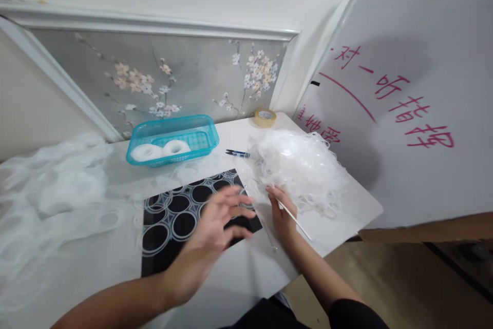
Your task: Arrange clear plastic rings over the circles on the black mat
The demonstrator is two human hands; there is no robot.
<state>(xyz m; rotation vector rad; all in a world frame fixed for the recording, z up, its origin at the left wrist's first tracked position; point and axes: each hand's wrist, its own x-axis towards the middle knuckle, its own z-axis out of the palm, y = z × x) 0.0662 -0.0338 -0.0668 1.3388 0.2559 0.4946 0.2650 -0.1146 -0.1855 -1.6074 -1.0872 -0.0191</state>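
Observation:
My left hand hovers with fingers spread over a black mat patterned with white rings; it holds nothing. My right hand sits just right of the mat, fingers closed round a thin white stick that points down to the right. Its fingertips touch the near edge of a heap of white lace trim. A strip of the same sheer ringed lace runs left from the mat across the white table.
A turquoise plastic basket holding two white tape rolls stands behind the mat. Small blue scissors and a roll of tan tape lie farther back. A white board with red writing leans at the right.

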